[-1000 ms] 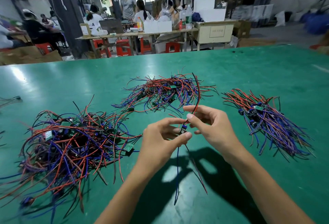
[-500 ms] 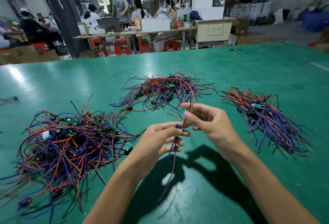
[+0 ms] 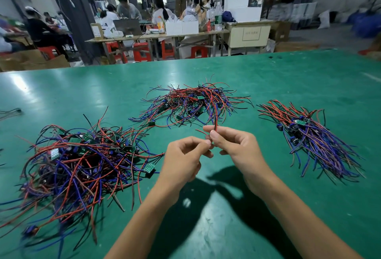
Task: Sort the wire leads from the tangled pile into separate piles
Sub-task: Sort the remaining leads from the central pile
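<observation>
Since 1s ago dangling ends gone from below; L hand (image 3: 183, 159) & R hand (image 3: 233, 149) both pinch wire lead (image 3: 215, 120), light, floppy; grip near middle.

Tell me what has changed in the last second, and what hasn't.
The left hand has closed in until its fingertips meet the right hand at the wire lead. The lead's long tails, which hung below the hands a second ago, no longer show there; only the red end rises above the right hand's pinch. The tangled pile, the middle pile and the right pile lie as before.
</observation>
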A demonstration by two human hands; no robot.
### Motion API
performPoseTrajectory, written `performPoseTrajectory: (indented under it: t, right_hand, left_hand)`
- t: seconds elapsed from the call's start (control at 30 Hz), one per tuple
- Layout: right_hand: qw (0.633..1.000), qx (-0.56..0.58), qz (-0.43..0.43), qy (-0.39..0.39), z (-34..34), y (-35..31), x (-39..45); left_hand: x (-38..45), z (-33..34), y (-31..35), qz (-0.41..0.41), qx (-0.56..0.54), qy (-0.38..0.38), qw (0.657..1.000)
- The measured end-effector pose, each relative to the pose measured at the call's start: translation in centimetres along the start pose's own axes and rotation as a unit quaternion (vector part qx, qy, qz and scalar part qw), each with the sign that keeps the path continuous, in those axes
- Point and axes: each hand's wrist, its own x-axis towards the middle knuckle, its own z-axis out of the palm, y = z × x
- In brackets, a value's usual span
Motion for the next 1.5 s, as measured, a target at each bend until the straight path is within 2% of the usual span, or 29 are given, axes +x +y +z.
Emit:
performPoseTrajectory:
  t: [0.1, 0.27, 0.5, 0.7, 0.83, 0.93, 1.03, 1.17, 1.33, 1.5]
  right_hand:
    - [1.000, -0.008, 0.006, 0.028, 0.9, 0.2, -0.1]
    - [0.993, -0.039, -0.005, 0.110, 2.0, 1.3, -0.4]
    - [0.982, 0.061, 0.060, 0.166, 3.1, 2.2, -0.1]
    - [0.961, 0.069, 0.125, 0.236, 1.5, 1.7, 1.3]
    - [0.942, 0.149, 0.158, 0.256, 0.1, 1.4, 1.7]
    - [0.917, 0.248, 0.186, 0.252, -0.8, 1.1, 2.1]
    - [0.891, 0.339, 0.203, 0.221, -2.1, 0.9, 2.2]
    - [0.892, 0.352, 0.192, 0.212, -3.1, 1.0, 2.2]
    - [0.930, 0.263, 0.130, 0.223, -3.4, 0.9, 2.2]
    - [0.969, 0.179, 0.117, 0.121, -2.1, 0.2, 1.5]
  left_hand:
    - [0.0, 0.1, -0.3, 0.014, 0.017, 0.015, 1.000]
    - [-0.2, 0.5, -0.7, 0.088, 0.102, 0.029, 0.990]
    - [-0.5, 1.8, -1.2, 0.135, 0.212, 0.055, 0.966]
    - [-1.0, 2.1, -1.4, 0.141, 0.229, -0.001, 0.963]
    - [-1.1, 2.2, -1.5, 0.139, 0.261, -0.036, 0.955]
    - [-0.9, 2.1, -1.5, 0.114, 0.253, -0.042, 0.960]
    - [-0.5, 1.5, -1.3, 0.059, 0.176, -0.049, 0.981]
    - [0.1, -0.1, -1.0, -0.028, 0.064, -0.086, 0.994]
    - [0.5, -1.1, -1.3, -0.039, 0.070, -0.070, 0.994]
    - [0.6, -1.1, -1.2, -0.018, 0.033, -0.051, 0.998]
